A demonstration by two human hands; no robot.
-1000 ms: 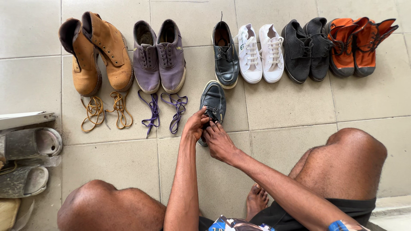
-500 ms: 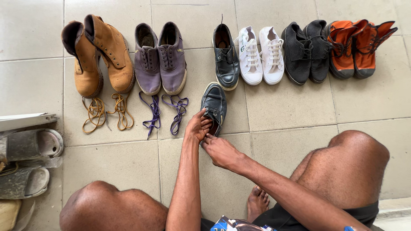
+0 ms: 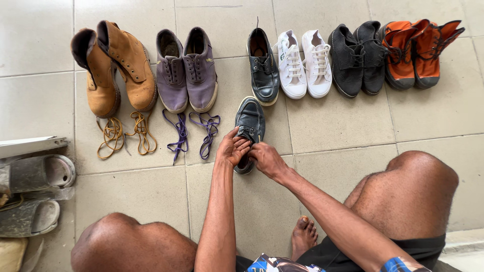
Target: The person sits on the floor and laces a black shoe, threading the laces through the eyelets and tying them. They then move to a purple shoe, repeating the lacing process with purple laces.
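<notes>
A black leather shoe (image 3: 250, 121) lies on the tiled floor in front of me, toe pointing away. My left hand (image 3: 232, 147) pinches its lace area from the left, and my right hand (image 3: 267, 158) rests on its near end from the right. Both hands have fingers closed on the shoe or its laces; the heel part is hidden under them. Its matching black shoe (image 3: 263, 68) stands in the row beyond.
Along the far row stand tan boots (image 3: 116, 68), purple shoes (image 3: 186, 68), white sneakers (image 3: 305, 63), black shoes (image 3: 355, 58) and orange boots (image 3: 418, 50). Loose tan laces (image 3: 126, 133) and purple laces (image 3: 191, 133) lie below them. Grey sandals (image 3: 35, 196) sit at left. My knees flank the hands.
My hands have shifted slightly on the black shoe, the right hand drawing a little back toward me. The shoe and the row have stayed in place.
</notes>
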